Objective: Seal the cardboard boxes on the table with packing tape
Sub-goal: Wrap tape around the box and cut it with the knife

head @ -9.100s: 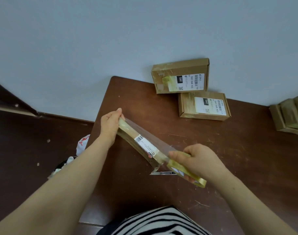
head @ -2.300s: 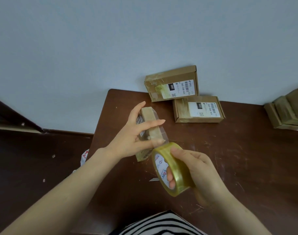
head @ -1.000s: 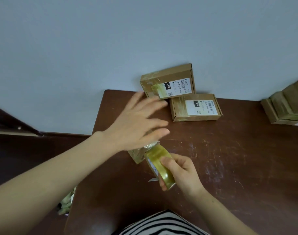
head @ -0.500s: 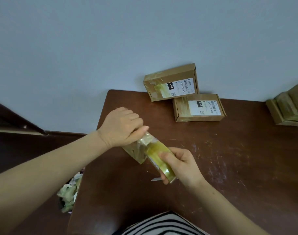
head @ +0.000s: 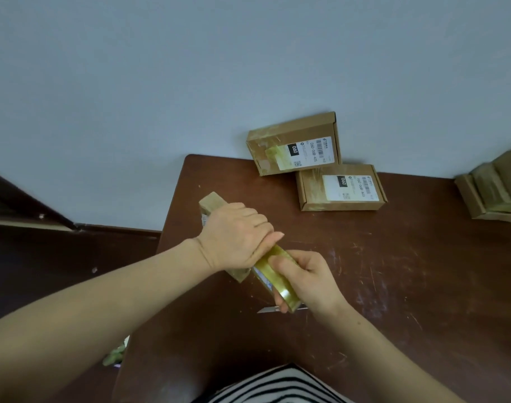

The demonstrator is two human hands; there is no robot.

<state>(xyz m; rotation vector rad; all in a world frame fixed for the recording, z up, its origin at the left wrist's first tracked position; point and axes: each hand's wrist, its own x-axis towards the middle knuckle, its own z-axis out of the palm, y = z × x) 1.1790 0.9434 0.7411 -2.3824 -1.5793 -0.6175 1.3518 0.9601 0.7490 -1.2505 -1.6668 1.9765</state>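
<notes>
A small cardboard box [head: 213, 202] stands on edge over the brown table [head: 393, 286], mostly covered by my left hand [head: 237, 237], whose fingers curl over its top edge and grip it. My right hand [head: 308, 279] holds a roll of clear yellowish packing tape [head: 273, 274] pressed against the box's near end. Two labelled cardboard boxes lie at the table's back: one [head: 295, 144] leaning on the wall, one [head: 340, 187] flat in front of it.
A stack of taped boxes [head: 495, 187] sits at the right edge. A thin blade or cutter [head: 267, 309] lies on the table under my right hand. Crumpled scraps [head: 114, 354] lie on the dark floor left of the table.
My left hand has come down from spread fingers to a grip over the box's top edge. The right hand has kept the tape roll against the box's near end.
</notes>
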